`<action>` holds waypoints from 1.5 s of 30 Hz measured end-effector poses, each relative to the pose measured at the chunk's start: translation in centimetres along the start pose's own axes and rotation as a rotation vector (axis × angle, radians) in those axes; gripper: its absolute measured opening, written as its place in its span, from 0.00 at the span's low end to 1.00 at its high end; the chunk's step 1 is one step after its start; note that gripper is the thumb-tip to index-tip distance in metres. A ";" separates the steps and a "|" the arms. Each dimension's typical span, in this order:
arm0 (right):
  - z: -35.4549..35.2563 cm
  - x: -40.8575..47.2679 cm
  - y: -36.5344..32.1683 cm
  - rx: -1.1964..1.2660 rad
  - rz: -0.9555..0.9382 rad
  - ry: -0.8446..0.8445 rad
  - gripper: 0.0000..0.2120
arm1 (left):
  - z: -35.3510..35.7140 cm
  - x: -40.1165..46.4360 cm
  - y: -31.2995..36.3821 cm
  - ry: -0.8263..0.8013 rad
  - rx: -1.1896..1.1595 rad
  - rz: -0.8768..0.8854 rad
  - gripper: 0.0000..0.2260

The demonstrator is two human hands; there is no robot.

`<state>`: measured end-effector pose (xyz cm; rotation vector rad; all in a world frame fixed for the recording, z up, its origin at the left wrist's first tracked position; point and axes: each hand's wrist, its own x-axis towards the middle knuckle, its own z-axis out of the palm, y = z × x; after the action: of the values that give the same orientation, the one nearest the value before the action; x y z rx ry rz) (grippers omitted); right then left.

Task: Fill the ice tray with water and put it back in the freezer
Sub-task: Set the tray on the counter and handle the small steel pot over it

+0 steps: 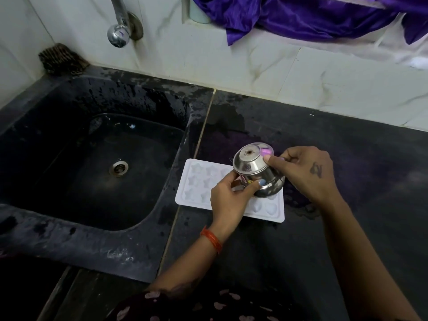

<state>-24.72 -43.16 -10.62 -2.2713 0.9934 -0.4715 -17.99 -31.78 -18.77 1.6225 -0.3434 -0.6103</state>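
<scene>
Head view, frame centre: your left hand (228, 193) and right hand (305, 172) are gripping the tipped steel pot (257, 172) over the ice tray (185, 193); overtilting risks flooding the counter (347, 228).

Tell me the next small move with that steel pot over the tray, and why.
Probably ease the small steel pot along the white ice tray toward the heart moulds at its near right end. Both the left hand and right hand hold it tipped far over above the star moulds; whether water is flowing cannot be told.
</scene>
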 end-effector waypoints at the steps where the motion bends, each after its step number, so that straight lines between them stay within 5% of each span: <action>1: -0.2 -0.1 -0.1 -0.024 -0.013 -0.001 0.16 | 0.1 0.0 -0.2 -0.007 0.004 -0.010 0.16; 20: -1.1 -0.2 -0.1 -0.254 -0.107 0.043 0.19 | 1.4 -0.3 -0.6 -0.111 -0.039 -0.071 0.13; 38: -1.3 -1.1 2.3 0.097 0.073 0.043 0.14 | 1.7 -0.8 0.1 -0.056 0.077 0.054 0.13; 45: -2.3 -1.6 2.6 0.002 0.048 0.073 0.14 | 2.6 -0.7 -0.2 -0.125 0.089 0.016 0.11</action>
<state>-28.38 -44.25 -10.72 -2.2377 1.0806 -0.5373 -20.09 -33.53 -18.94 1.6683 -0.4811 -0.6940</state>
